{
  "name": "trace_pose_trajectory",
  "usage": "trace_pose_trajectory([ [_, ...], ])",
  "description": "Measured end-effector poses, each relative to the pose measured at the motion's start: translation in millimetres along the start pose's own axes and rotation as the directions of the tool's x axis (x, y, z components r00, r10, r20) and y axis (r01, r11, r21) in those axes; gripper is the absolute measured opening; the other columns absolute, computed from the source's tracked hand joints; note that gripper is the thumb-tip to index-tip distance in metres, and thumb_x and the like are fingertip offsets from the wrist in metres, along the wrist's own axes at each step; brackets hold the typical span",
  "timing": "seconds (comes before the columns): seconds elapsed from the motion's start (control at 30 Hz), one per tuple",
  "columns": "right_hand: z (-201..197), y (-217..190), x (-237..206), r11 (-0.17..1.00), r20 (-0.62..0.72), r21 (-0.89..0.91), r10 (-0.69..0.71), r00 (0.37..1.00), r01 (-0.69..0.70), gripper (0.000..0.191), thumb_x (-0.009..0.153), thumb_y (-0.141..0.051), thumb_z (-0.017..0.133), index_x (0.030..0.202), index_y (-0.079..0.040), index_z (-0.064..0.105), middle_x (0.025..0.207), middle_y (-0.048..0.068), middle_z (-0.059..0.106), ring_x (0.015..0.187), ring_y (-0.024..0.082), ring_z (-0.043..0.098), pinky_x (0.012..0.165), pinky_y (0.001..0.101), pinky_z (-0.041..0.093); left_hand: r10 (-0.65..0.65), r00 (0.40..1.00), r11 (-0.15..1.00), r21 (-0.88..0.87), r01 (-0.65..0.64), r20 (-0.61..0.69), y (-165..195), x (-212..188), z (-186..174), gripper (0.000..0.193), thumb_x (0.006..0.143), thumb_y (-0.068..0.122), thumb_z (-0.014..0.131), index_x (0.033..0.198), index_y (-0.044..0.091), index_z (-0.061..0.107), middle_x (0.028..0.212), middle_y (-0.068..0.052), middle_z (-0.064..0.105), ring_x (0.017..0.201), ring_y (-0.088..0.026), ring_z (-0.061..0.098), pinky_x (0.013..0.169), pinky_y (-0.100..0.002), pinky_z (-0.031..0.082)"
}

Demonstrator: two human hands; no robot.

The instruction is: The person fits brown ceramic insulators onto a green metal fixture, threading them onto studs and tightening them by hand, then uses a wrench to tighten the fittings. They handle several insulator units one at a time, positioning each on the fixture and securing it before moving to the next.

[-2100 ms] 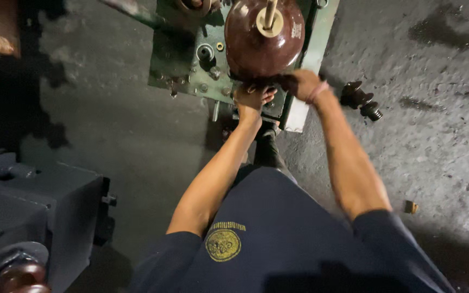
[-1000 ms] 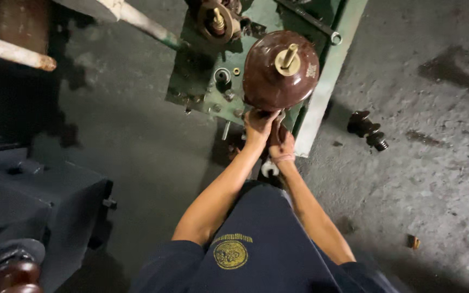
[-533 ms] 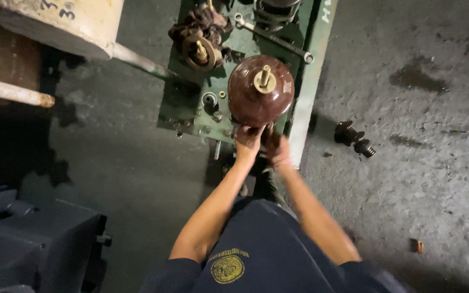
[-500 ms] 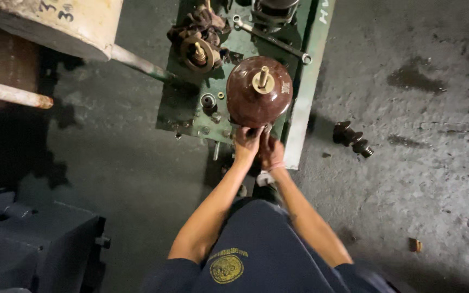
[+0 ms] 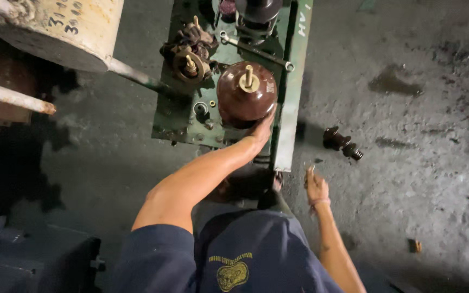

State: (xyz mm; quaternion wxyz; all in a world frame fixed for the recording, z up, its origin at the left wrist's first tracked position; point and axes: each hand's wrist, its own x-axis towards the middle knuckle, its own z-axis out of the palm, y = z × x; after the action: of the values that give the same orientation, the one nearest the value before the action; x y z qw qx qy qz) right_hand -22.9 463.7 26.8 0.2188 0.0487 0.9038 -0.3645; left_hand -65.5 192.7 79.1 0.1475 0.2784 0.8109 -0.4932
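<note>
A: Where is the brown insulator (image 5: 245,97)?
B: Upright on the green plate (image 5: 291,108), just above the left hand (image 5: 260,132), whose fingers cup its lower side.
A: The right hand (image 5: 316,187)?
B: Well apart, low, pinching 1 small part too tiny to identify

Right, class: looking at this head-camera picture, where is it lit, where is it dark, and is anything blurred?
Head view: light falls on the brown insulator, which shows a faint sheen, and on the concrete floor; the lower left corner is deep shadow; the right hand looks slightly soft, while the left hand is sharper.
</note>
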Motion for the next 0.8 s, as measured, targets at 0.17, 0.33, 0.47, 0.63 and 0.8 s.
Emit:
trace_pose_trajectory([
  [0.17, -6.6, 51.0, -17.0, 0.98, 0.14, -0.186, 0.098, 0.985, -0.071, 0.082, 0.102, -0.068, 0.028, 0.082, -0.003, 0.075, 0.073, 0.019, 0.074, 0.072, 0.033, 0.072, 0.075, 0.0462, 0.053, -0.276, 0.883, 0.74, 0.671, -0.057, 0.379, 20.8, 48.0, 8.0, 0.033, 0.101, 0.031, 0.049, 0.113, 0.012, 0.073, 0.118, -0.008, 0.072, 0.117, -0.031, 0.06, 0.11, -0.07, 0.023],
  [0.33, -39.1, 134.5, -38.5, 0.899, 0.182, -0.335, 0.354, 0.917, -0.281, 0.085, 0.098, -0.074, 0.028, 0.105, -0.004, 0.074, 0.095, 0.025, 0.074, 0.095, 0.042, 0.072, 0.085, 0.052, 0.055, -0.263, 0.824, 0.753, 0.641, -0.15, 0.501, 21.8, 67.4, 3.3, 0.029, 0.099, 0.034, 0.051, 0.106, 0.017, 0.074, 0.109, -0.005, 0.073, 0.108, -0.025, 0.06, 0.099, -0.06, 0.036],
  [0.47, -68.2, 197.1, -51.7, 0.859, 0.174, -0.336, 0.459, 0.871, -0.386, 0.089, 0.093, -0.08, 0.028, 0.103, -0.006, 0.078, 0.093, 0.019, 0.077, 0.095, 0.037, 0.074, 0.084, 0.0474, 0.055, -0.087, 0.883, 0.71, 0.65, -0.27, 0.462, 23.8, 59.3, 1.1, 0.04, 0.099, 0.042, 0.053, 0.118, 0.013, 0.073, 0.122, -0.012, 0.071, 0.116, -0.031, 0.059, 0.108, -0.055, 0.033],
  [0.63, -93.1, 227.1, -45.7, 0.851, 0.201, -0.317, 0.492, 0.847, -0.419, 0.084, 0.094, -0.078, 0.035, 0.106, -0.008, 0.078, 0.089, 0.016, 0.078, 0.087, 0.033, 0.075, 0.077, 0.0468, 0.057, 0.034, 0.984, 0.989, -0.147, -0.007, 0.176, 14.5, 26.9, -15.1, 0.041, 0.105, 0.031, 0.045, 0.13, 0.013, 0.072, 0.126, -0.01, 0.068, 0.123, -0.035, 0.057, 0.105, -0.063, 0.029],
  [0.8, -100.7, 205.3, -21.1, 0.867, 0.203, -0.198, 0.493, 0.846, -0.457, 0.075, 0.091, -0.077, 0.043, 0.108, -0.011, 0.075, 0.085, 0.009, 0.074, 0.078, 0.025, 0.067, 0.071, 0.0413, 0.052, 0.052, 0.966, 0.999, -0.012, -0.051, 0.253, 1.2, 20.1, -26.8, 0.042, 0.102, 0.032, 0.049, 0.131, 0.012, 0.072, 0.129, -0.01, 0.068, 0.125, -0.035, 0.055, 0.106, -0.062, 0.029],
])
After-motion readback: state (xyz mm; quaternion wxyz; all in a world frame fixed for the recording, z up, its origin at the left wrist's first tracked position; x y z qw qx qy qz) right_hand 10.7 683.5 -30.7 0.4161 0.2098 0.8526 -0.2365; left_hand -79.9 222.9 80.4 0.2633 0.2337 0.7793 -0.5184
